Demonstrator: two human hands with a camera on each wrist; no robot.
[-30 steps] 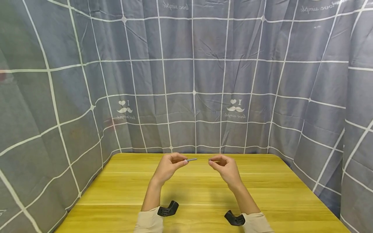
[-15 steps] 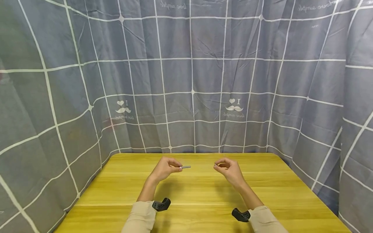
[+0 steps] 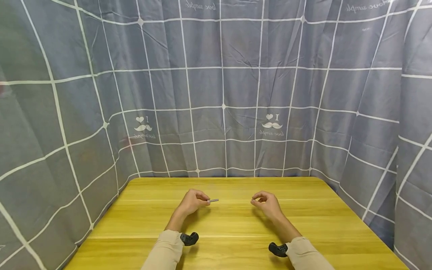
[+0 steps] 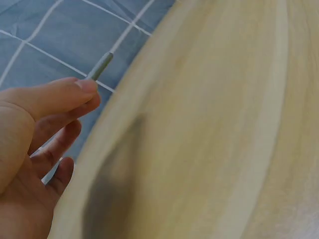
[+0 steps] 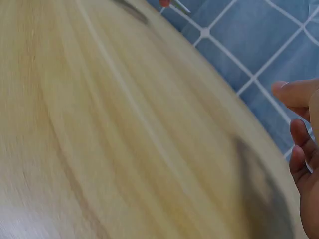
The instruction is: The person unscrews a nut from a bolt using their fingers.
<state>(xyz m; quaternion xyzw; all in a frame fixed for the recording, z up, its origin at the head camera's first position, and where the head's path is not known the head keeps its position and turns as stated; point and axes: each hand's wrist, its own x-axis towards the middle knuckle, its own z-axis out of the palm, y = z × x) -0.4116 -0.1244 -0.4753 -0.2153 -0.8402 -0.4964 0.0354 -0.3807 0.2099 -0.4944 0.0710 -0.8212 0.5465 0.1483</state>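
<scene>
Between thumb and index finger, my left hand (image 3: 193, 202) pinches a thin, short grey rod (image 4: 103, 64) that looks like metal. The rod sticks out past the fingertips towards the right, its other end hidden in the grip. Across from it, my right hand (image 3: 269, 205) has thumb and index tips together on a small grey piece (image 3: 253, 199), too small to make out. In the right wrist view the right thumb (image 5: 294, 92) hides that piece, and the rod's tip (image 5: 180, 7) shows at the top edge. Both hands are held over the table, apart from each other.
A yellow wood-grain table (image 3: 233, 225) spreads under both hands, with their shadows on it. Grey curtains (image 3: 206, 90) with white grid lines stand behind it and at both sides. Black wrist devices (image 3: 189, 239) sit at the beige sleeves (image 3: 165, 249).
Both hands have come down lower and nearer, and moved apart: the left to the left with the rod, the right to the right. Both keep their pinch.
</scene>
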